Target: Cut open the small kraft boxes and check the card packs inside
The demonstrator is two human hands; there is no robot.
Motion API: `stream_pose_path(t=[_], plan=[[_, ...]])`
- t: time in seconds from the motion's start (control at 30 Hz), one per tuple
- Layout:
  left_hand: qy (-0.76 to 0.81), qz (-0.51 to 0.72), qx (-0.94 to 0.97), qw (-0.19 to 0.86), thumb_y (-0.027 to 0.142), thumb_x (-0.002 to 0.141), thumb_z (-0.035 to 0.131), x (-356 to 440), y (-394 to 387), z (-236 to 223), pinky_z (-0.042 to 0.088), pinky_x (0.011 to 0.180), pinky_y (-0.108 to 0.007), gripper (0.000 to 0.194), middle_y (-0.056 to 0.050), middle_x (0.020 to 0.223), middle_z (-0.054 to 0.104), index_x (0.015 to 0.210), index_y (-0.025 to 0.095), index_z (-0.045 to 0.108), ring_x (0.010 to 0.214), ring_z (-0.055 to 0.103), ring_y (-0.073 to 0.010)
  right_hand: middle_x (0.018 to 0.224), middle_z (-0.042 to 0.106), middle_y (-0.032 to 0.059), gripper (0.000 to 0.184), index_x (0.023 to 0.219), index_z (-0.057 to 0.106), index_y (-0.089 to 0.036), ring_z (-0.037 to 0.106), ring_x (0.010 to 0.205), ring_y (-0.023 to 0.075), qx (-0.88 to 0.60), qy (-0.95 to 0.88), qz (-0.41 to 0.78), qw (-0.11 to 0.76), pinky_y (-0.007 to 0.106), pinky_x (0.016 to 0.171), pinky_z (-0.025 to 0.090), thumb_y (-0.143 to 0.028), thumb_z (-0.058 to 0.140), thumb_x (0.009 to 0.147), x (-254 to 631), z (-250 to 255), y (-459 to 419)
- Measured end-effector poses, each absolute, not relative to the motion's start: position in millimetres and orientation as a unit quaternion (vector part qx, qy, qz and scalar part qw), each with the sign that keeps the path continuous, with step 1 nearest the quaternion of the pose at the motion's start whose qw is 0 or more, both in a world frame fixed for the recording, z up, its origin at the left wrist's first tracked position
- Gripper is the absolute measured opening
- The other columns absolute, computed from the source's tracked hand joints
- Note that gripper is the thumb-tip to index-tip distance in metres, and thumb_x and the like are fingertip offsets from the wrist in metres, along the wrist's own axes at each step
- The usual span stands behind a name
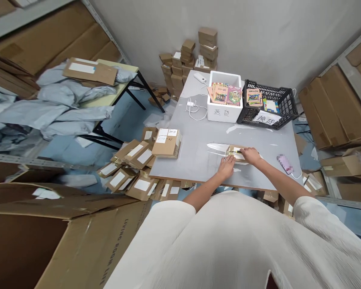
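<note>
A small cardboard box (231, 148) with a white label on top lies near the front of the grey table (195, 148). My left hand (227, 166) grips its near left corner, fingers bent over the edge. Above the box's right part, my right hand (251, 155) is closed around a thin dark tool (235, 151) that points left across the label. Whether this is a pen or a cutter is too small to tell. Shiny clear tape or plastic (218, 147) lies on the tabletop just left of the box.
Behind the box stand a white foam box (224, 114) and a black crate (269, 119), both holding booklets. Stacked cardboard boxes (166, 146) sit at the table's left edge. A phone (284, 163) with a cable lies right. Labelled parcels (142, 184) crowd the floor at left.
</note>
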State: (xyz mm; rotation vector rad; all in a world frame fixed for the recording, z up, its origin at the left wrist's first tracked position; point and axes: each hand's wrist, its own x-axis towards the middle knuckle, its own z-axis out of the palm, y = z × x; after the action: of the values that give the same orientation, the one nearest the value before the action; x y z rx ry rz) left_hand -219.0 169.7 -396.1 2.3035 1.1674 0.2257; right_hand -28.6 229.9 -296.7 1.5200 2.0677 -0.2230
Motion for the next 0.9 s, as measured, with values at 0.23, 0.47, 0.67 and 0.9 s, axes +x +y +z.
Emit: stream_pose_path(t=[0.23,0.47,0.67,0.9], plan=[[0.453,0.091,0.846,0.267,0.014,0.091,0.057,-216.6,169.7,-396.6,0.032,0.129,-0.054,0.081,-0.016,0.177,0.042,0.17,0.021,0.04,0.163,0.039,-0.033,0.127,0.078,0.02,0.039,0.137,0.068,-0.018,0.075,0.113,0.0292,0.548,0.786,-0.081,0.275,0.036,0.095,0.048,-0.022,0.041,0.111,-27.3,-301.4,236.0],[0.465,0.069,0.844,0.259,0.013,0.092,0.055,-214.7,167.3,-391.9,0.033,0.127,-0.052,0.079,-0.017,0.178,0.04,0.17,0.018,0.04,0.163,0.037,-0.0322,0.129,0.077,0.0206,0.037,0.139,0.07,-0.019,0.073,0.117,0.0309,0.538,0.791,-0.092,0.276,0.038,0.098,0.046,-0.024,0.046,0.111,-12.5,-301.0,240.2],[0.511,0.068,0.823,0.237,0.023,0.104,0.05,-200.4,168.0,-384.3,0.038,0.121,-0.051,0.066,-0.02,0.165,0.052,0.169,0.019,0.041,0.153,0.047,-0.036,0.126,0.077,0.0226,0.041,0.138,0.072,-0.016,0.073,0.114,0.0352,0.525,0.791,-0.098,0.298,0.04,0.095,0.045,-0.028,0.072,0.098,8.7,-293.3,242.3],[0.55,0.001,0.809,0.209,0.029,0.112,0.04,-183.7,191.0,-374.6,0.042,0.113,-0.05,0.058,-0.021,0.151,0.062,0.169,0.02,0.043,0.141,0.055,-0.0376,0.124,0.078,0.0223,0.036,0.131,0.073,-0.014,0.072,0.114,0.0311,0.536,0.781,-0.084,0.31,0.038,0.092,0.043,-0.013,0.052,0.102,38.2,-283.3,230.7]])
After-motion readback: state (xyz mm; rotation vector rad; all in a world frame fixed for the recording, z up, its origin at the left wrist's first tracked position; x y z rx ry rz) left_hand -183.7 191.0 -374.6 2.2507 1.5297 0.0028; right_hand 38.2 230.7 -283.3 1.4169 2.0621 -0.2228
